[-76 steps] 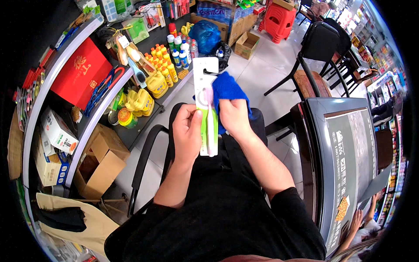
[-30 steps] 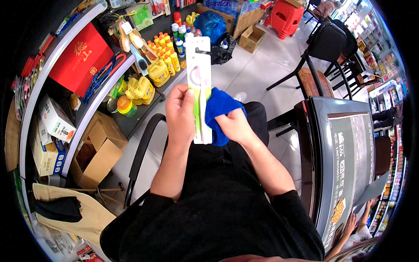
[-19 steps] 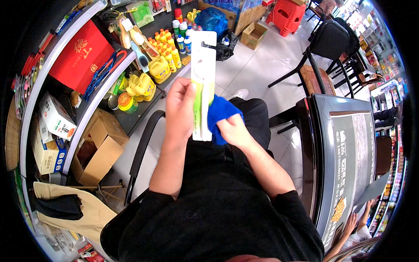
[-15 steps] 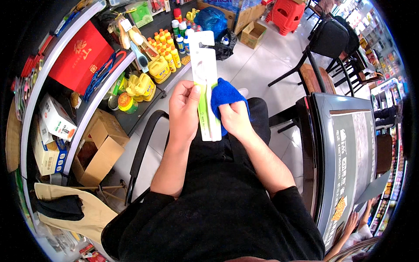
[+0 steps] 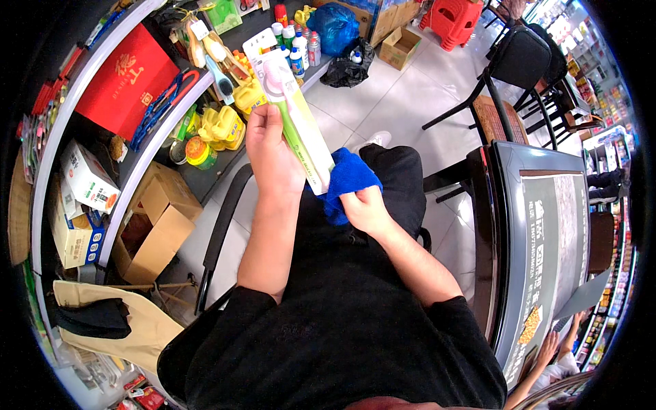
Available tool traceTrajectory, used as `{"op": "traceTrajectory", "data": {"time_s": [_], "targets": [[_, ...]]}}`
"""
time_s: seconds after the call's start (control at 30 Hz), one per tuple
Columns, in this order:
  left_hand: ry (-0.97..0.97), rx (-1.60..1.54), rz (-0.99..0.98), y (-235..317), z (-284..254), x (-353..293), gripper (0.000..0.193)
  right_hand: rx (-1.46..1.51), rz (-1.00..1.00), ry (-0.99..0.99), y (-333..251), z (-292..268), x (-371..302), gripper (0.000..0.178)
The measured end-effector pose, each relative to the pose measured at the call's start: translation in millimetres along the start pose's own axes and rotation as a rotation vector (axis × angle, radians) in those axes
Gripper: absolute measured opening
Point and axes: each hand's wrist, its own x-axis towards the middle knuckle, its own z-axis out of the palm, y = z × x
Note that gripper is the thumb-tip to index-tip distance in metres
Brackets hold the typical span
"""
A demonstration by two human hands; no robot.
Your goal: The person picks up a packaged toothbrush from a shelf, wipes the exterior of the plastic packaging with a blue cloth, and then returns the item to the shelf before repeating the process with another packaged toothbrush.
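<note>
My left hand (image 5: 275, 149) is closed round the edge of a long, narrow white-and-green package (image 5: 299, 121) with a hang tab at its far end. The package tilts, its far end pointing up and left, and a pinkish round shape shows on its upper part. What is inside cannot be made out clearly. My right hand (image 5: 366, 207) is closed on a bunched blue cloth (image 5: 354, 176), which lies against the near, lower end of the package. Both hands are over my lap.
Shelves at left carry a red box (image 5: 126, 82), yellow bottles (image 5: 222, 128) and spray cans (image 5: 313, 49). An open carton (image 5: 160, 236) stands below. A chair armrest (image 5: 225, 232) is beside my left arm. At right are a dark table (image 5: 540, 164), black chairs (image 5: 516, 65) and another person's hand (image 5: 547, 348).
The package has tipped from nearly upright to leaning left and turned to show a side. My right hand and the cloth have moved slightly down, to the package's lower end.
</note>
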Motion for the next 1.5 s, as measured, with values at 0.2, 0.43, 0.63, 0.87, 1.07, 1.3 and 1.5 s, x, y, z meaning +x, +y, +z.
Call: {"op": "traceTrajectory", "data": {"time_s": [0.2, 0.43, 0.63, 0.87, 1.07, 1.3, 1.5], "targets": [[0.075, -0.089, 0.024, 2, 3, 0, 0.010, 0.132, 0.003, 0.029, -3, -4, -8, 0.007], [-0.066, -0.071, -0.038, 5, 6, -17, 0.017, 0.262, 0.085, 0.424, 1, -23, 7, 0.026], [-0.218, 0.043, -0.199, 10, -10, -34, 0.026, 0.323, 0.211, 0.476, 7, -59, 28, 0.026], [-0.499, -0.133, -0.421, 49, -43, -16, 0.079, -0.030, 0.197, 0.272, 3, -110, 39, 0.025], [-0.356, 0.611, -0.228, 71, -45, 1, 0.058, -0.081, 0.026, 0.283, -18, -126, 46, 0.016], [-0.907, 0.979, -0.414, 49, 12, -15, 0.020, -0.346, -0.125, -0.146, -37, -112, 55, 0.025], [-0.797, 0.933, -0.131, 17, 25, -37, 0.017, 0.057, 0.125, 0.152, -32, -83, 55, 0.017]]}}
